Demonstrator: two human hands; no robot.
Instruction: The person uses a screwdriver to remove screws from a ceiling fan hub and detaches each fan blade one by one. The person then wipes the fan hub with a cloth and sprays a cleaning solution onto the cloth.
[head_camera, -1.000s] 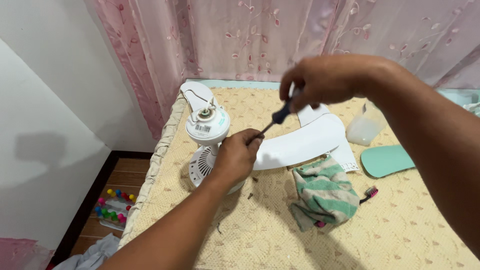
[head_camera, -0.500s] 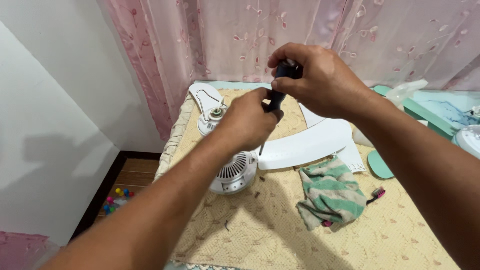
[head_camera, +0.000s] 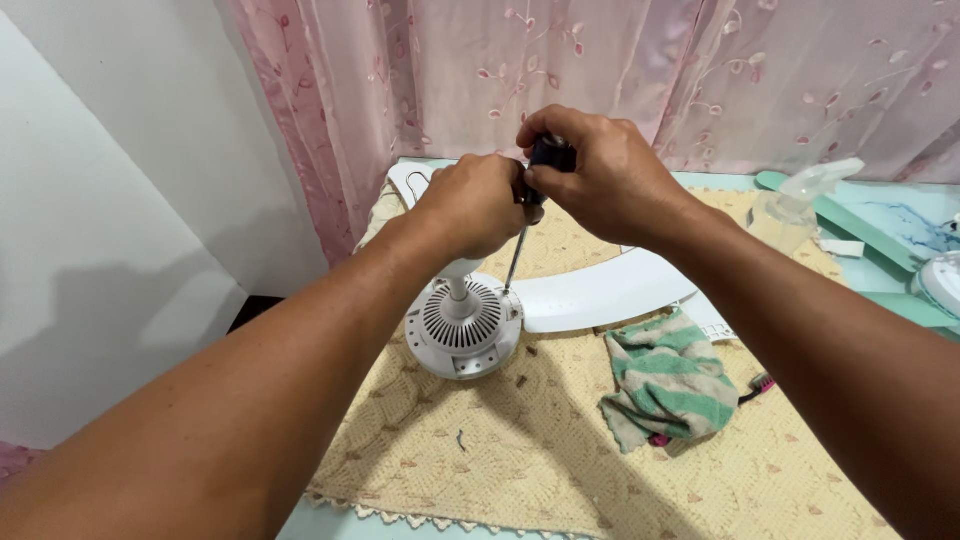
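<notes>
Now both hands are meeting above the white fan motor housing (head_camera: 463, 330), which is sitting on the beige patterned cloth (head_camera: 560, 440) covering the worktop (head_camera: 880, 265). The right hand (head_camera: 600, 180) is wrapping its grip tightly around the dark handle of the screwdriver (head_camera: 528, 215), holding it nearly upright with a slight tilt. The thin metal shaft is running down from the handle, and its tip is touching the rim of the housing at the upper right edge of the vented grille. The left hand (head_camera: 472, 205) is closing its grip together right beside the handle, fingers curled in against the top of the shaft; whether it is pinching the shaft itself I cannot tell.

Just behind the housing a white fan blade (head_camera: 600, 292) is lying flat. Near it, to the right, a green-and-cream striped rag (head_camera: 668, 385) is lying crumpled on the cloth. A few small dark screws (head_camera: 521, 381) are lying loose close to the housing. Pink flowered curtains (head_camera: 560, 70) are hanging behind.
</notes>
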